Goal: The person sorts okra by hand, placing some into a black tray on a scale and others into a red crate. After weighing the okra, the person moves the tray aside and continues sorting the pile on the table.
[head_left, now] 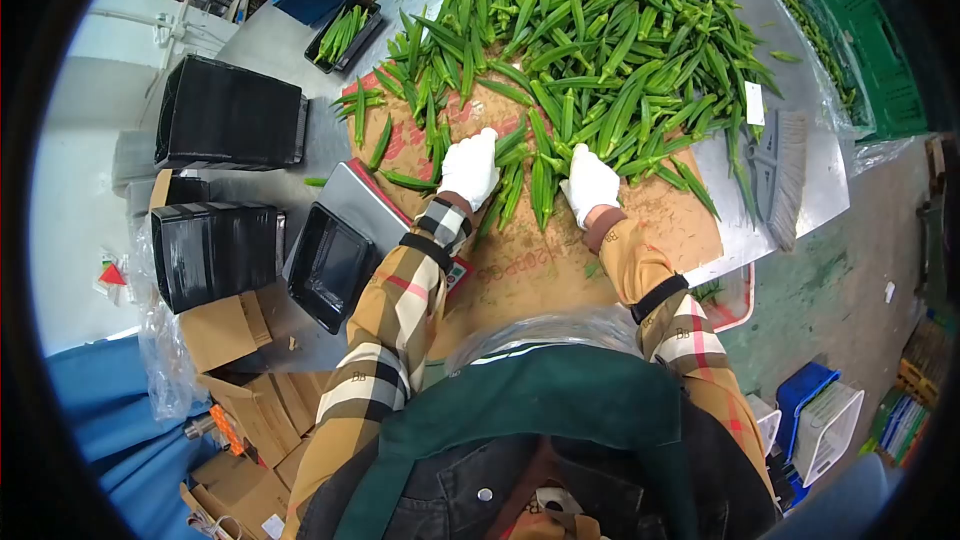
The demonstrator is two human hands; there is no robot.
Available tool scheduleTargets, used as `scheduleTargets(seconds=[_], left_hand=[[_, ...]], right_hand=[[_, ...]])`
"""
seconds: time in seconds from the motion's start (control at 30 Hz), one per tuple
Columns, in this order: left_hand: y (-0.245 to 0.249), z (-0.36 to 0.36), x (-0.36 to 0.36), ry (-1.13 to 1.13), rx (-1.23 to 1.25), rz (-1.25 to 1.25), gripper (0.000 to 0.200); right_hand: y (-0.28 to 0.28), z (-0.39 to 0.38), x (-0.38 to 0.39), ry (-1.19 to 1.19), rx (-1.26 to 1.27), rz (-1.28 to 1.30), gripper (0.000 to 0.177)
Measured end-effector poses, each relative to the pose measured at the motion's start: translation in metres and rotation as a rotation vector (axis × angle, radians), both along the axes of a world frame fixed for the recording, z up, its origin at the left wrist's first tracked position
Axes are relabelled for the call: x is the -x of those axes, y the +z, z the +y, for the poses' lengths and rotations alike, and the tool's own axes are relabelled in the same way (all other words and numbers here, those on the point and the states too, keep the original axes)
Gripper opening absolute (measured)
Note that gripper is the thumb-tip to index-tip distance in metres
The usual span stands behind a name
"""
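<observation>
A large heap of green okra (pixel 620 50) covers the far part of a brown cardboard sheet (pixel 530 285) printed in red. My left hand (pixel 470 168), in a white glove, is closed at the near edge of the heap, with okra pods just to its right. My right hand (pixel 591 185), also white-gloved, has its fingers curled down beside the pods. Several loose okra pods (pixel 541 180) lie between both hands, pointing toward me. What is inside either hand is hidden.
At left are an empty black tray (pixel 332 265) on a scale (pixel 378 202), and stacks of black trays (pixel 230 112). A small black tray (pixel 322 58) with okra stands at the far left. A grey brush (pixel 782 180) lies right, near a green crate (pixel 880 50).
</observation>
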State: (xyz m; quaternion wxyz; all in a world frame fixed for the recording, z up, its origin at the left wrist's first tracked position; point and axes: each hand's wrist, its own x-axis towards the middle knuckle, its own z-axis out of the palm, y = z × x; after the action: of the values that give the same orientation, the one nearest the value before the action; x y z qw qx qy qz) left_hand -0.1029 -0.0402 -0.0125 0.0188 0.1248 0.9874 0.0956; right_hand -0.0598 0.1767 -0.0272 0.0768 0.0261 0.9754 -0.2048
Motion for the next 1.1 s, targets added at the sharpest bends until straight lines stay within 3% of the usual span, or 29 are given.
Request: scheduleTargets(seconds=[0.1,0.17,0.2,0.27,0.3,0.37,0.5,0.6,0.7,0.8,0.9,1.07,1.1], left_hand=[[0.040,0.015,-0.012,0.127,-0.229,0.078,0.054],[0.068,0.021,-0.024,0.204,-0.757,0.102,0.057],[0.077,0.016,-0.029,0.218,-1.033,-0.215,0.055],[0.096,0.001,-0.038,0.227,-1.554,-0.873,0.051],[0.111,0.010,-0.055,0.303,-1.762,-0.992,0.049],[0.104,0.011,-0.076,0.248,-1.795,-1.220,0.058],[0.107,0.030,-0.100,0.133,-1.833,-1.166,0.056],[0.104,0.027,-0.120,0.412,-2.063,-1.257,0.053],[0.110,0.027,-0.125,0.477,-2.193,-1.335,0.051],[0.103,0.026,-0.134,0.541,-2.033,-1.181,0.054],[0.111,0.022,-0.138,0.302,-1.534,-0.829,0.058],[0.143,-0.042,-0.145,0.255,-1.292,-0.632,0.060],[0.174,-0.051,-0.146,0.269,-1.330,-0.631,0.058]], right_hand=[[0.020,0.011,0.001,-0.123,0.168,-0.157,0.048],[0.021,0.029,-0.008,-0.184,0.293,-0.164,0.054],[0.011,0.038,-0.013,-0.201,0.842,-0.149,0.060],[0.023,0.050,-0.026,-0.296,1.290,-0.402,0.047],[0.048,0.051,-0.033,-0.354,1.463,-0.507,0.045],[0.070,0.044,-0.045,-0.339,1.666,-0.643,0.046],[0.081,0.036,-0.070,-0.384,1.907,-0.803,0.051],[0.076,0.040,-0.081,-0.443,1.958,-0.877,0.046],[0.074,0.037,-0.084,-0.520,1.991,-0.956,0.042],[0.064,0.022,-0.085,-0.563,1.951,-0.915,0.035],[0.086,-0.007,-0.086,-0.492,1.819,-0.900,0.036],[0.110,-0.078,-0.085,-0.325,1.873,-1.077,0.034],[0.118,-0.095,-0.085,-0.271,1.897,-1.109,0.034]])
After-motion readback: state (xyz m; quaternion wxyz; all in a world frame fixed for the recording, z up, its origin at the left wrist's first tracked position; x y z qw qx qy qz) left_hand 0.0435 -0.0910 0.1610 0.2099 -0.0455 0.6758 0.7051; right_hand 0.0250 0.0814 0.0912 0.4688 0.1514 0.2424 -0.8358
